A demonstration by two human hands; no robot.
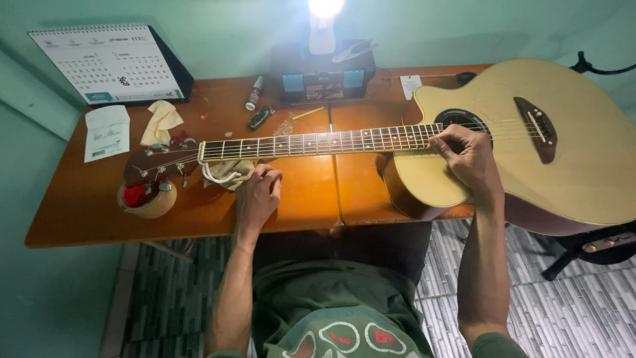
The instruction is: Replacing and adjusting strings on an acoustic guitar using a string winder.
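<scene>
Right hand (469, 159), right of centre: grip curled shut on the acoustic guitar (563, 146), fingertips on the strings where the neck (318, 142) meets the pale body, beside the round soundhole (462, 119). Left hand (257, 195), left of centre: grip closed on a bunched pale cloth (225, 172) just below the neck, knuckles resting on the counter (79, 205).

Guitar lying flat across the frame, body at the right overhanging the counter edge, dark bridge (538, 127) toward the upper right, reddish headstock (159, 162) at the left, propped over a wide roll of tape (151, 202) with something red inside.

Orange-brown wooden counter filling the middle of the frame. Along its far edge, upper left: a desk calendar (109, 63), a white paper slip (106, 132), a crumpled yellow rag (161, 119). Top centre: a bright lamp (324, 20) above a dark box (322, 76), with a small white bottle (254, 93) and a dark oblong tool (260, 117) close by.

Bottom centre: green clothing of the seated person; grey tiled floor (570, 311) at the lower right.
</scene>
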